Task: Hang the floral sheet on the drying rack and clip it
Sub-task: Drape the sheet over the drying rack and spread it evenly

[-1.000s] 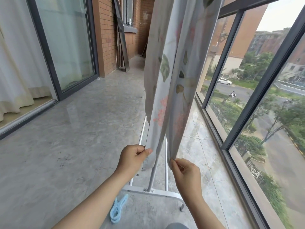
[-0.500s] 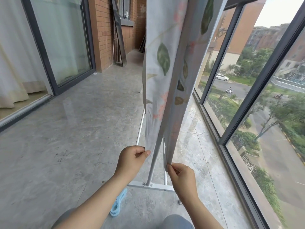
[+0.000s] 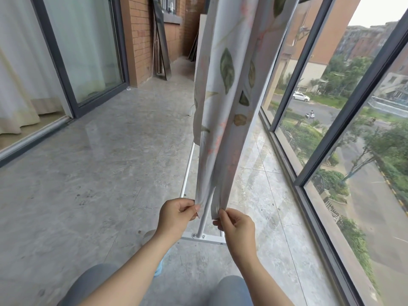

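The floral sheet (image 3: pixel 227 89), pale with green leaves and pink flowers, hangs in two layers from above the frame, draped over the white drying rack (image 3: pixel 204 217). My left hand (image 3: pixel 177 214) pinches the bottom edge of the left layer. My right hand (image 3: pixel 237 226) pinches the bottom edge of the right layer. The rack's upright pole runs between the two layers down to its white foot bar (image 3: pixel 203 237). A light blue clip (image 3: pixel 159 265) lies on the floor, mostly hidden behind my left forearm. The rack's top bar is out of view.
Grey stone floor (image 3: pixel 99 173) stretches left and ahead. A large window with dark frames (image 3: pixel 326 155) runs along the right. A sliding glass door (image 3: pixel 84 51) stands at left, a brick wall (image 3: pixel 141 40) with leaning panels behind. My knees show at the bottom.
Both hands have drawn the two bottom edges down and closer together. The camera has lowered, and my knees have come into view.
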Tool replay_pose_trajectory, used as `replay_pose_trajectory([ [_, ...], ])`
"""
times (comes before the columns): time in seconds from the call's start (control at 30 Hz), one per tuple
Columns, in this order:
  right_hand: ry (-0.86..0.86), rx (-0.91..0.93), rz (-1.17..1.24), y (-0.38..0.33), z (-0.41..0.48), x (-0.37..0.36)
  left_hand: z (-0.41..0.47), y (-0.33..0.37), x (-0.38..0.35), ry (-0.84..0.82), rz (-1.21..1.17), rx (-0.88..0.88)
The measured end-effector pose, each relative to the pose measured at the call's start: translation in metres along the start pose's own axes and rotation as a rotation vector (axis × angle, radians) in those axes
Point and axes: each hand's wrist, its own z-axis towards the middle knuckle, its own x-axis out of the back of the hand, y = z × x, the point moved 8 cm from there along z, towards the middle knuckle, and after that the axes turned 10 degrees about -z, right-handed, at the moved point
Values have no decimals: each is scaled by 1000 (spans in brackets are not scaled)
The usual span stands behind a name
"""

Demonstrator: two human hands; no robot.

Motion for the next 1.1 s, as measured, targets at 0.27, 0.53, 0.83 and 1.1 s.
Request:
replay_pose_trajectory([
  [0.27,20,-4,-20,9,-5,-3,-7,-2,-5,25,-22,21],
  [0.53,1,-22,-9,6,-9,-9,-14,3,-9,13,34,-70],
  [0.83,5,-69,46,9,-12,-8,-18,-4,-13,-16,0,-18],
  [1.1,-16,-99,21,10,1,-12,-6,-5,-17,-1,7,30],
])
